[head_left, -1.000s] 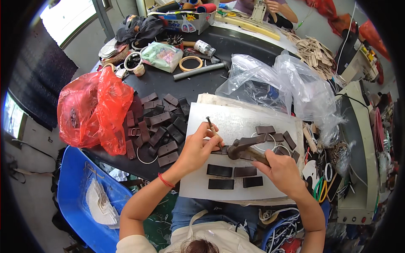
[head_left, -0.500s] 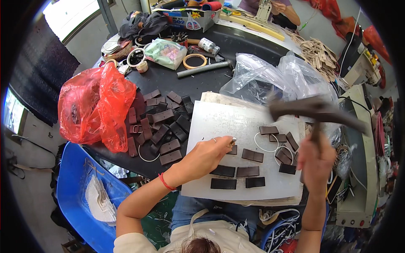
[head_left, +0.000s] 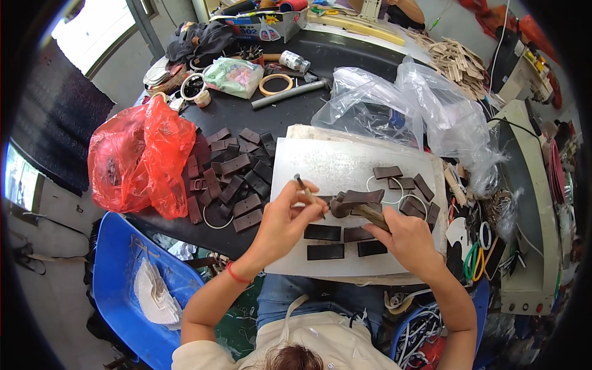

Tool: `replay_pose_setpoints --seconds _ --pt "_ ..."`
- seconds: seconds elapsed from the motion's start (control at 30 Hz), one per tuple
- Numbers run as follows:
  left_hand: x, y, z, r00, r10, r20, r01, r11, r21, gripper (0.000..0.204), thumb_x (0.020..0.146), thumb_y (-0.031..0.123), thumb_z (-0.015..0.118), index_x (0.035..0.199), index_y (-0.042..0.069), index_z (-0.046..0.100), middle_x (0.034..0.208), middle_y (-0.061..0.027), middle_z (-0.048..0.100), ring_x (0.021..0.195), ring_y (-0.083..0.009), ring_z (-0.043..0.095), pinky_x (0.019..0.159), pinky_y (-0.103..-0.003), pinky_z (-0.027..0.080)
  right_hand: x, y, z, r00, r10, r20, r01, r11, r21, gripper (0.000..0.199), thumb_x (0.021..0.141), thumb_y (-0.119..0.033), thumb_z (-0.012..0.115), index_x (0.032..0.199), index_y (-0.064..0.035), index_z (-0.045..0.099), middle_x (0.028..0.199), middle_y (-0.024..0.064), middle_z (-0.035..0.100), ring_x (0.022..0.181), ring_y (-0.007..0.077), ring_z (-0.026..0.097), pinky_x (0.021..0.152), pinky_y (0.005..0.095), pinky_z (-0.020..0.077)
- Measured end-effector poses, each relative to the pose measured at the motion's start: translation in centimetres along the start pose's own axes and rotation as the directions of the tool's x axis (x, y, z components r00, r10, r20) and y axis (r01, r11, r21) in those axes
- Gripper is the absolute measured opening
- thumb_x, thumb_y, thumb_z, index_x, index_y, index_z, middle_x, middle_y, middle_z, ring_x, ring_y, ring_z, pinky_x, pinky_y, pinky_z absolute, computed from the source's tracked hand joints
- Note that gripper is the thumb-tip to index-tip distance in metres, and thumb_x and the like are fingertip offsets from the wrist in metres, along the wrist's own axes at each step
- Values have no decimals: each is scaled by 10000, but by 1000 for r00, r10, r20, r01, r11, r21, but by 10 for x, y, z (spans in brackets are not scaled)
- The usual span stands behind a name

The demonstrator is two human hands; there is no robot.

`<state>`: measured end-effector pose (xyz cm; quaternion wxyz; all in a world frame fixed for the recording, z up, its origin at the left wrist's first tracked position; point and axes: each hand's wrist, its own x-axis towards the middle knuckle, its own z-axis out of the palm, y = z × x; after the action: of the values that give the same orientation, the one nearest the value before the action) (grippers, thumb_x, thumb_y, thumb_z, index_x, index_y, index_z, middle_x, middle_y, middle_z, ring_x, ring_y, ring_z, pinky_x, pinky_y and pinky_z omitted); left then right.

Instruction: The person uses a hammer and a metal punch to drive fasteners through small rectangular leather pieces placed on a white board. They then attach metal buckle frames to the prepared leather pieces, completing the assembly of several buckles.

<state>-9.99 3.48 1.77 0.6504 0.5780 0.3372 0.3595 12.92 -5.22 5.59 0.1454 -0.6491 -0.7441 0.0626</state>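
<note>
My left hand (head_left: 279, 223) pinches a slim punch (head_left: 309, 195), tilted above a white board (head_left: 287, 172). My right hand (head_left: 412, 240) grips the wooden handle of a hammer (head_left: 364, 198), whose dark head is low over the board beside the punch. Under and in front of the tools lie short dark brown leather pieces, among them one leather piece (head_left: 322, 232) and a nearer one (head_left: 325, 251). The hammer and my right hand partly cover others. At the board's right, several more leather pieces lie around a thin white cord loop (head_left: 374, 185).
Left of the board is a heap of leather pieces (head_left: 234, 165), beside a red plastic bag (head_left: 145, 160). Clear plastic bags (head_left: 425, 105) lie behind the board. A metal bar (head_left: 287, 94) and a tape roll (head_left: 275, 84) are farther back. A blue tub (head_left: 114, 271) stands at lower left.
The hammer has come down and left from its raised, blurred position to beside the punch. My left hand has lifted and tilted the punch, whose shaft now shows.
</note>
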Motion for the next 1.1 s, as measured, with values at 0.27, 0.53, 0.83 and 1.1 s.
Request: replay_pose_setpoints --seconds 0.27,0.53,0.83,1.1 --pt "-17 -13 3 998 -58 -10 59 996 72 191 968 41 522 1147 6 463 1016 -120 636 990 -174 651 862 -274 549 0 -2 2 1000 -17 -18 17 1000 2 392 868 -349 683 763 -48 456 521 133 525 483 356 557 432 427 438" --pt "-23 -13 9 981 181 63 -191 903 385 124 939 4 543 1060 -14 526 989 -111 649 917 -194 680 786 -290 549 1 3 -9 995 -76 -72 79 996 43 358 854 -296 712 763 -34 486 524 123 514 446 304 549 410 372 412" --pt "-27 -12 14 934 271 233 -356 654 667 242 891 10 573 1122 31 504 949 -187 627 788 -395 633 640 -433 523 6 -17 -45 962 -234 -137 241 970 32 310 858 -215 715 742 -19 505 515 105 536 429 277 560 416 370 427" --pt "-18 -16 8 999 44 -17 -39 973 226 205 929 33 589 1103 -20 495 927 -116 658 903 -170 678 789 -274 556 -22 -16 -21 987 -70 143 71 998 1 386 855 -325 702 753 -41 461 520 131 535 478 339 564 444 408 434"
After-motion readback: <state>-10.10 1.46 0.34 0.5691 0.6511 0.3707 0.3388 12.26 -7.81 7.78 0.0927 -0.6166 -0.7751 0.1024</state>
